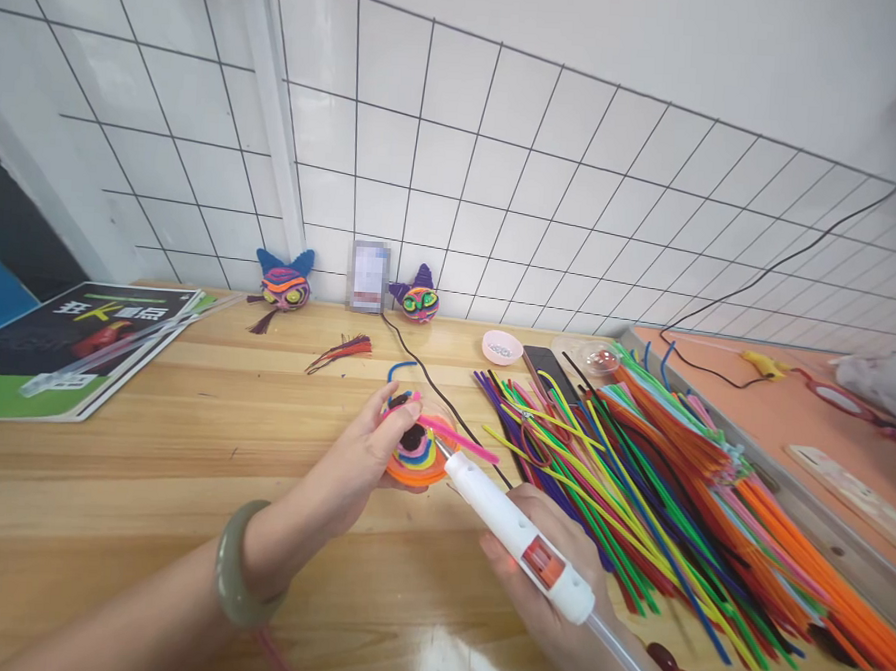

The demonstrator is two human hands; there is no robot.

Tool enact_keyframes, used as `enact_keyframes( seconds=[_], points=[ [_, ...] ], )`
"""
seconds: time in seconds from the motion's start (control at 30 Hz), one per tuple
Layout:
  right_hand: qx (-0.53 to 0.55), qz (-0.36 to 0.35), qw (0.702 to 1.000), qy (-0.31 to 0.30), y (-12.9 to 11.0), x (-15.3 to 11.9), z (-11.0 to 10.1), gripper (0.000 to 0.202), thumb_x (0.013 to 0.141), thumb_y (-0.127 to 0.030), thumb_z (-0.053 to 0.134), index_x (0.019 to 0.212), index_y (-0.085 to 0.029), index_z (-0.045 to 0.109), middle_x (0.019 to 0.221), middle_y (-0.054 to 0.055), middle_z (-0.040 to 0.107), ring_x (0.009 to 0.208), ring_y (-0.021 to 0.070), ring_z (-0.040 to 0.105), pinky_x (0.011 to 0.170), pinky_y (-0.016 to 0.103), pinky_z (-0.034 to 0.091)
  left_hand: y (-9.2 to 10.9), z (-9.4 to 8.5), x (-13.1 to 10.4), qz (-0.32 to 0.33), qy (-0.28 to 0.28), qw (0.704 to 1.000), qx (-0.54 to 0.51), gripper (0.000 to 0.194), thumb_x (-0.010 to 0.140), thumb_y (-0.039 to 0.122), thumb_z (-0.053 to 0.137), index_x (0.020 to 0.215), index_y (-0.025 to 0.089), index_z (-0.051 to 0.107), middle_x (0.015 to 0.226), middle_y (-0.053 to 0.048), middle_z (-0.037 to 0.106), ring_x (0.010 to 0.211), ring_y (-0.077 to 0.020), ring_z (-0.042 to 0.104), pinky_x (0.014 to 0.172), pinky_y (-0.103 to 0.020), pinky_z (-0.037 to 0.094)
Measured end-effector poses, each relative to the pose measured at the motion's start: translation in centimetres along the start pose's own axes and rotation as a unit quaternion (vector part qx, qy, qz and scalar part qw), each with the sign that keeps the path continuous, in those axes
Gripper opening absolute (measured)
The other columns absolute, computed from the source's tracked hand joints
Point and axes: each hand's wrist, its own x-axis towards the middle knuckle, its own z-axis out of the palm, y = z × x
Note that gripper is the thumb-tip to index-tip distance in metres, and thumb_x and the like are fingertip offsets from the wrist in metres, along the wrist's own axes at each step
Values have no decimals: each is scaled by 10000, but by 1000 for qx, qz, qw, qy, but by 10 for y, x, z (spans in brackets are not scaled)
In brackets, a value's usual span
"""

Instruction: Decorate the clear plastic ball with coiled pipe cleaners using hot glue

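Your left hand [372,437] steadies a coiled craft piece [418,456] | your right [548,571] grips a white glue gun [517,529]

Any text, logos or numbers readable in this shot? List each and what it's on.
None I can quote reliably.
Booklet: large white and yellow characters on the cover, too distorted to read surely; smaller marks illegible.
Upright card or screen by the wall: pixelated, unreadable.
Glue gun: no readable marking.
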Motion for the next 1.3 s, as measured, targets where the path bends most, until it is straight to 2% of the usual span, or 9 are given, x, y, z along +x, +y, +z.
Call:
enact_keyframes(
  seconds=[0.23,0.4,0.5,0.6,0.73,0.87,0.97,1.1,1.3],
  points=[
    [2,-12,1000,-26,3,1,0,114,858,-145,537,804,-209,459,706,9,500,626,167,536,528,277,412,1,-1,3,-9,2,1000,-14,507,821,434,592,1276,260,452,1164,-95,625,859,-231,653,569,-352,600],
    [83,63,993,-58,8,0,-1,107,893,-238,523,796,-200,500,742,13,528,643,151,532,572,265,432,0,-11,14,16,30,999,-17,468,824,421,573,1245,235,486,1136,-107,623,797,-221,649,537,-347,589],
    [170,180,963,-102,20,-1,-1,241,910,-414,512,835,-187,544,698,-2,515,574,125,487,513,239,402,3,-19,24,50,71,996,-19,595,807,400,605,1341,235,402,1175,-122,608,858,-238,650,564,-354,594],
    [270,279,905,-174,37,-1,1,460,870,-601,487,805,-156,578,579,-26,488,439,84,410,417,208,351,7,-24,30,83,95,992,-7,653,803,395,616,1382,236,358,1206,-129,602,958,-265,636,566,-326,588],
    [289,325,853,-288,52,3,8,590,813,-700,475,769,-126,602,551,-6,554,340,47,356,332,175,285,10,-27,31,103,100,990,1,682,802,390,629,1400,242,336,1257,-124,591,1049,-263,614,590,-277,573],
    [221,357,843,-337,54,5,19,563,828,-677,472,796,-129,595,508,-20,557,325,58,388,315,163,277,7,-26,30,95,98,991,3,734,785,418,649,1420,248,322,1266,-121,595,1049,-262,623,601,-283,567],
    [109,375,867,-308,50,5,22,501,874,-611,458,700,-152,561,424,-45,498,344,87,446,359,176,311,2,-24,29,91,94,991,6,745,778,434,658,1420,247,331,1282,-117,590,1039,-249,633,682,-301,566],
    [-89,253,938,-220,39,10,15,450,910,-488,502,610,-165,593,555,21,608,514,146,566,501,234,393,-2,-19,24,105,65,992,25,733,782,459,660,1412,231,363,1326,-123,560,1112,-250,602,871,-314,509],
    [-73,61,995,-7,25,11,8,236,890,-330,594,1054,-159,598,942,87,672,861,204,637,741,308,519,-8,-8,13,131,47,987,86,746,799,399,657,1435,173,339,1415,-143,473,1264,-267,474,1050,-340,369]
  ],
)
